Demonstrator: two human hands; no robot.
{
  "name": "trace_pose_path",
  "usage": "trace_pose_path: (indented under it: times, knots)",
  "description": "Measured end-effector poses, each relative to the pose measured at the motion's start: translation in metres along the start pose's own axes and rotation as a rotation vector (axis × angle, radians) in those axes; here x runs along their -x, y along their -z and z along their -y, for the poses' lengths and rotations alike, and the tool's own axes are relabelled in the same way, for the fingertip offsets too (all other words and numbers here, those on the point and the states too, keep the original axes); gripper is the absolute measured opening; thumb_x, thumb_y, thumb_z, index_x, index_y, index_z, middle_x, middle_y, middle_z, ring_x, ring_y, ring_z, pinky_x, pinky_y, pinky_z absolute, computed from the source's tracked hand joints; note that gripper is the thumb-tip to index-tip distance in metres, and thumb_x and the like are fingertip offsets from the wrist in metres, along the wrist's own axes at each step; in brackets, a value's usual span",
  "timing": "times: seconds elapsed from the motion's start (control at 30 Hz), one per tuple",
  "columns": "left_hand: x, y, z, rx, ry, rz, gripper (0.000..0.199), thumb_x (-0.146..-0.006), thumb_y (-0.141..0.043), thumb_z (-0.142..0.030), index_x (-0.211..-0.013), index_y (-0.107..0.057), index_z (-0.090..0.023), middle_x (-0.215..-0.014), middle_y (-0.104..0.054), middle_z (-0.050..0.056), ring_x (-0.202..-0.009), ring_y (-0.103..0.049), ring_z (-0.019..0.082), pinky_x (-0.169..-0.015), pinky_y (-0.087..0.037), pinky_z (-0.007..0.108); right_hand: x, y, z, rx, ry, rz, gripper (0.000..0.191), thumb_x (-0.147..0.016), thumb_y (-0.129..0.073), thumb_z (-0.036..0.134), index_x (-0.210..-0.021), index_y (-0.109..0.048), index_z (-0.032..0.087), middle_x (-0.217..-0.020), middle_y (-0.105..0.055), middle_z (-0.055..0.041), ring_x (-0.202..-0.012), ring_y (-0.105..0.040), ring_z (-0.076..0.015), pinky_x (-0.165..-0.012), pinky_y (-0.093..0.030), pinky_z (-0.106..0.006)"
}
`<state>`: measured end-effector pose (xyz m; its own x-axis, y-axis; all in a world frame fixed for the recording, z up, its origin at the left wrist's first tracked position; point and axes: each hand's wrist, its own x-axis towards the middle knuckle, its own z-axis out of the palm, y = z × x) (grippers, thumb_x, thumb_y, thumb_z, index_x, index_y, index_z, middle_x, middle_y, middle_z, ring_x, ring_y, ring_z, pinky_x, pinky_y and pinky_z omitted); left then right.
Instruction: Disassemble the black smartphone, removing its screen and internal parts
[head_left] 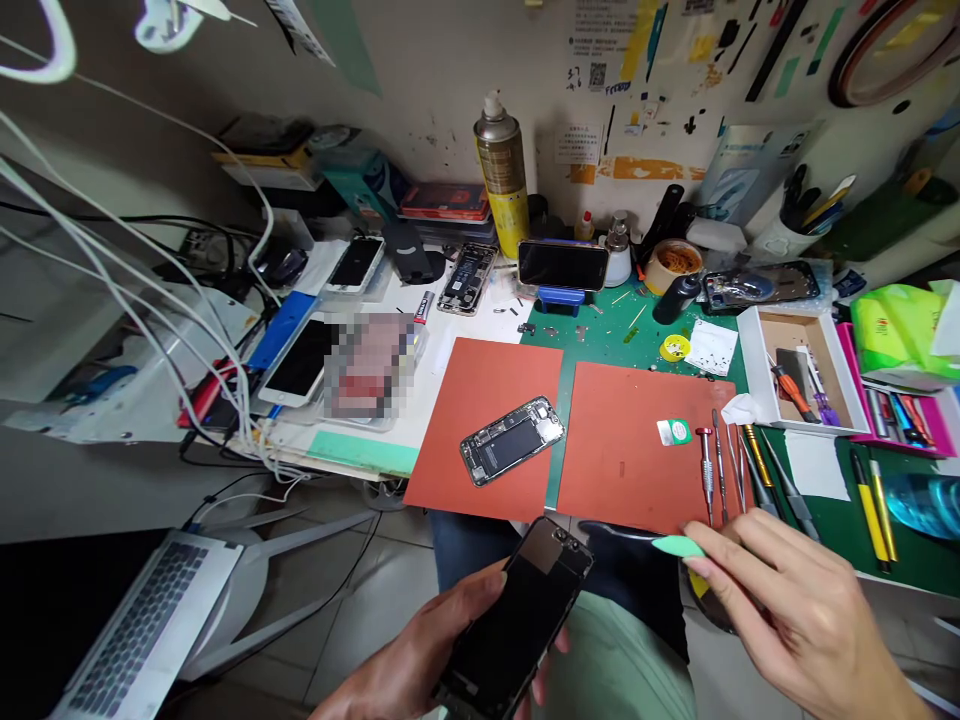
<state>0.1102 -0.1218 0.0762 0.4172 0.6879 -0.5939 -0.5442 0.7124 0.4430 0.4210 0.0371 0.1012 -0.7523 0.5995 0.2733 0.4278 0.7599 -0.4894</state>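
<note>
Few marks can be read. On the wall [442, 70], handwritten figures [574, 77] are seen, the upper ones apparently 3.7, with what may be a 4 and a 6 below. To their right, a QR code [597, 76] is printed on a posted sheet [600, 45], whose rows of small characters cannot be made out. Blue handwriting [617, 88] beside the code is likewise illegible. Lines too fine to be read are carried by a lower notice [578, 144] and the spray can [502, 180]. On a green-and-white sticker [679, 431], the white print cannot be deciphered.
</note>
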Motion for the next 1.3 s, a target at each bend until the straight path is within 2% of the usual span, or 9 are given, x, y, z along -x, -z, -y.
trace_pose_path:
  times: [0.17,0.33,0.47,0.57,0.67,0.83,1.07,1.23,1.3]
  knots:
    - [0.0,0.0,-0.002,0.007,0.028,-0.002,0.072,-0.102,-0.05,-0.072,-0.117,-0.077,-0.007,-0.087,-0.078,0.019,-0.063,-0.077,0.025,-0.059,-0.058,0.03,-0.003,-0.004,0.002,-0.047,-0.006,-0.027,0.033,-0.102,-0.065,0.007,-0.131,-0.074,0.018,-0.086,-0.065,-0.004,-0.072,-0.057,-0.017,-0.067,-0.048,-0.033]
    - [-0.001,-0.004,-0.004,0.034,0.008,-0.002,0.067,-0.101,-0.055,-0.069,-0.114,-0.078,-0.007,-0.084,-0.078,0.018,-0.067,-0.077,0.025,-0.057,-0.056,0.028,-0.005,-0.011,0.004,0.045,-0.021,-0.088,0.032,-0.101,-0.068,0.006,-0.13,-0.072,0.016,-0.086,-0.063,-0.0041,-0.075,-0.055,-0.0174,-0.07,-0.046,-0.034]
    - [0.0,-0.005,-0.004,0.036,0.02,0.001,0.073,-0.1,-0.055,-0.073,-0.114,-0.078,-0.005,-0.086,-0.079,0.019,-0.064,-0.076,0.024,-0.054,-0.053,0.027,-0.004,-0.012,0.003,-0.013,0.009,-0.04,0.03,-0.102,-0.066,0.007,-0.13,-0.073,0.017,-0.087,-0.065,-0.0038,-0.074,-0.057,-0.0168,-0.069,-0.046,-0.033]
    - [0.0,-0.005,-0.004,0.051,0.0,0.008,0.069,-0.099,-0.058,-0.072,-0.114,-0.076,-0.007,-0.087,-0.079,0.018,-0.07,-0.078,0.026,-0.057,-0.054,0.027,-0.004,-0.016,-0.004,0.139,-0.076,-0.113,0.029,-0.104,-0.068,0.013,-0.132,-0.074,0.016,-0.085,-0.064,-0.0038,-0.074,-0.058,-0.0185,-0.071,-0.045,-0.036]
    - [-0.001,-0.004,-0.004,0.086,-0.026,0.028,0.067,-0.094,-0.066,-0.074,-0.116,-0.073,-0.011,-0.103,-0.08,0.021,-0.076,-0.079,0.027,-0.058,-0.056,0.027,-0.004,-0.019,-0.009,0.171,-0.165,-0.206,0.031,-0.105,-0.067,0.014,-0.136,-0.072,0.016,-0.09,-0.068,-0.0052,-0.078,-0.061,-0.0188,-0.077,-0.047,-0.036]
    - [-0.005,-0.004,-0.006,0.106,-0.042,0.037,0.065,-0.096,-0.063,-0.073,-0.117,-0.072,-0.011,-0.116,-0.078,0.023,-0.075,-0.078,0.026,-0.059,-0.058,0.03,-0.003,-0.016,0.002,-0.139,-0.099,-0.105,0.025,-0.107,-0.06,0.009,-0.128,-0.071,0.018,-0.092,-0.069,-0.005,-0.077,-0.064,-0.0165,-0.068,-0.051,-0.03]
    - [-0.006,-0.004,-0.009,0.102,-0.035,0.012,0.065,-0.094,-0.068,-0.073,-0.119,-0.072,-0.013,-0.117,-0.078,0.022,-0.074,-0.078,0.025,-0.058,-0.059,0.029,-0.006,-0.011,0.0,-0.058,-0.036,-0.025,0.023,-0.105,-0.062,0.009,-0.124,-0.073,0.017,-0.086,-0.065,-0.0043,-0.073,-0.058,-0.0166,-0.065,-0.049,-0.033]
    - [-0.006,-0.001,-0.005,0.056,-0.018,0.023,0.073,-0.094,-0.063,-0.077,-0.114,-0.075,-0.007,-0.091,-0.079,0.019,-0.069,-0.077,0.025,-0.06,-0.06,0.03,-0.008,-0.008,0.0,-0.11,-0.023,-0.018,0.028,-0.106,-0.06,0.008,-0.129,-0.071,0.018,-0.088,-0.066,-0.005,-0.074,-0.059,-0.0169,-0.065,-0.049,-0.032]
    - [-0.008,0.0,-0.005,0.057,-0.024,0.009,0.071,-0.095,-0.062,-0.075,-0.116,-0.075,-0.009,-0.089,-0.079,0.018,-0.069,-0.077,0.026,-0.059,-0.06,0.03,-0.009,-0.008,0.002,-0.091,-0.031,-0.014,0.026,-0.106,-0.061,0.009,-0.127,-0.072,0.018,-0.086,-0.066,-0.0042,-0.072,-0.058,-0.0167,-0.064,-0.049,-0.032]
